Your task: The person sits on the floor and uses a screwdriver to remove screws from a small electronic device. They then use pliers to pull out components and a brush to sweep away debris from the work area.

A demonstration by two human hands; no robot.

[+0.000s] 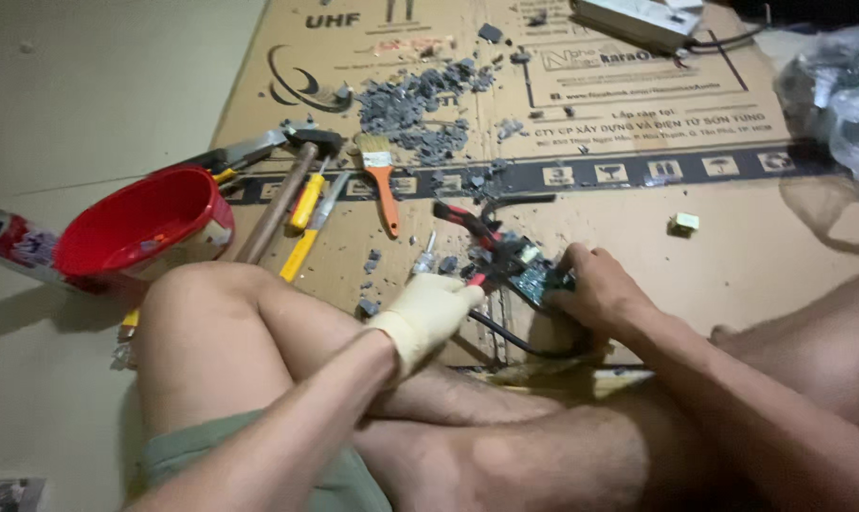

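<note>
A person sits cross-legged on a floor covered by flattened cardboard [732, 256], seen from above, taking apart a small electronic part.

At nine o'clock, a red plastic bowl [140, 223] sits just off the cardboard's edge, within reach, perhaps for collecting pieces. Beside it, toward ten o'clock, lie a wooden-handled hammer [282, 194], two yellow-handled screwdrivers [308, 220] and a small orange-handled paintbrush [382, 180], fanned out close to the knee so each is easy to grab. At twelve o'clock, a pile of grey broken fragments [415, 104] is heaped away from the working spot.

In the centre, the left hand [429, 313], in a pale glove, has its fingers closed around the handles of red-and-black pliers [467, 232], whose nose points into a green circuit board [533, 270]. The right hand [595, 289], bare, has its fingers clamped on the board's right edge, bracing it against the cardboard so the pliers can pull. A black cable [519, 346] curves from under the board toward the legs.

At two o'clock, a small pale block [684, 223] lies alone.
</note>
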